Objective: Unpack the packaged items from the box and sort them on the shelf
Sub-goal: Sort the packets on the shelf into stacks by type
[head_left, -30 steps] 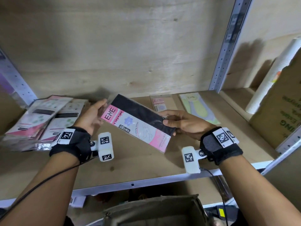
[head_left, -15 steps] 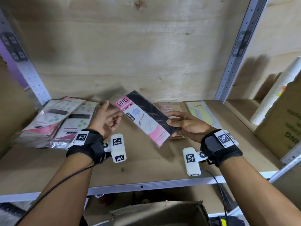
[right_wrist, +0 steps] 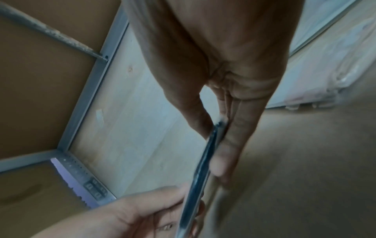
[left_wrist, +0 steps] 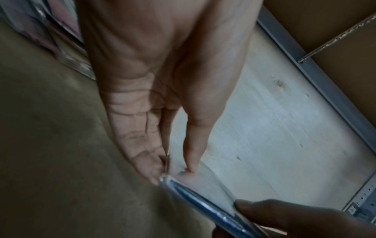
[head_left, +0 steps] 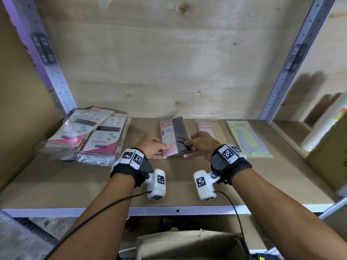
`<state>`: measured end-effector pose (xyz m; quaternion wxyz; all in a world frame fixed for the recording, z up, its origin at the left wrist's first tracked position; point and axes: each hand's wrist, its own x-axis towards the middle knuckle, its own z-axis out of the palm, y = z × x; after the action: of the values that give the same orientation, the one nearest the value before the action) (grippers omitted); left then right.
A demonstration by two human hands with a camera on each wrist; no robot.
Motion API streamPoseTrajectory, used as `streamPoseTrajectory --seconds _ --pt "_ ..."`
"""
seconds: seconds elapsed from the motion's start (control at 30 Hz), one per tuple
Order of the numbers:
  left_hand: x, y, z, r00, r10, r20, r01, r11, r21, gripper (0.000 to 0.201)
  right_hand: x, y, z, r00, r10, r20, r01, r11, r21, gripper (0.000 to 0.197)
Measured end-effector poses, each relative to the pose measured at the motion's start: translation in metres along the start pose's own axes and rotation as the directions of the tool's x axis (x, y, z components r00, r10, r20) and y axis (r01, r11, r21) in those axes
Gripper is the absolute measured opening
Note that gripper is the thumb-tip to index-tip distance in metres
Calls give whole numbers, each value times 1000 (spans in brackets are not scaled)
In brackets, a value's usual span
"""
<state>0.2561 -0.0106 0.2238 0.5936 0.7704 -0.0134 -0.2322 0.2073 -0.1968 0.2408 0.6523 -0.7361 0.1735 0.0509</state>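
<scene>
A flat stocking pack [head_left: 174, 136], pink card on the left and black on the right, lies lengthwise low over the middle of the wooden shelf [head_left: 178, 188]. My left hand [head_left: 159, 147] pinches its near left corner, and my right hand [head_left: 191, 144] pinches its near right corner. In the left wrist view the thumb and fingers of the left hand [left_wrist: 173, 170] close on the pack's shiny edge [left_wrist: 203, 198]. The right wrist view shows the right hand [right_wrist: 215, 128] pinching the same pack [right_wrist: 201, 169] edge-on. Whether the pack touches the shelf I cannot tell.
A loose stack of pink-and-white packs [head_left: 90, 134] fills the shelf's left. A pink pack [head_left: 205, 126] and a green pack [head_left: 247, 139] lie to the right. A cardboard box [head_left: 330, 147] and a white roll [head_left: 324, 122] stand past the right upright. An open box [head_left: 189, 244] sits below.
The pack has turned from slanted to lengthwise and moved down and back toward the shelf. My left hand, off it half a second ago, now pinches its near corner.
</scene>
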Motion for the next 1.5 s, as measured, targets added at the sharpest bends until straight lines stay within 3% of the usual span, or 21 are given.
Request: streamPoseTrajectory --seconds 0.07,0.13,0.3,0.47,0.57,0.67,1.03,1.43,1.5 --pt "4 -3 -1 1000 10 -13 -9 998 61 36 -1 -3 0 999 37 -8 -38 969 -244 15" --pt "8 -4 0 999 17 -30 -14 992 124 37 -1 -6 -2 999 12 -35 -28 862 -506 15" --pt "9 -5 3 999 33 -31 -27 985 172 43 -3 -10 -2 997 -12 -76 -47 680 -732 27" --pt "10 -4 8 995 64 -75 -50 983 175 42 -3 -10 0 995 -5 -105 -78 632 -771 33" --pt "11 -4 8 996 66 -67 -53 983 176 38 0 -10 -1 994 2 -110 -88 619 -780 23" --pt "13 -3 8 996 75 -42 -66 980 185 17 0 -10 -1 993 -5 -117 -91 599 -795 22" --pt "16 -6 10 994 100 -50 -84 964 251 45 5 -8 -4 995 -12 -101 -75 582 -809 28" --pt "14 -4 13 993 104 -50 -86 954 286 45 6 -7 -8 995 -9 -95 -74 565 -822 29" --pt "11 -2 13 992 110 -69 -85 954 288 35 6 -7 -8 996 -14 -90 -67 552 -831 27"
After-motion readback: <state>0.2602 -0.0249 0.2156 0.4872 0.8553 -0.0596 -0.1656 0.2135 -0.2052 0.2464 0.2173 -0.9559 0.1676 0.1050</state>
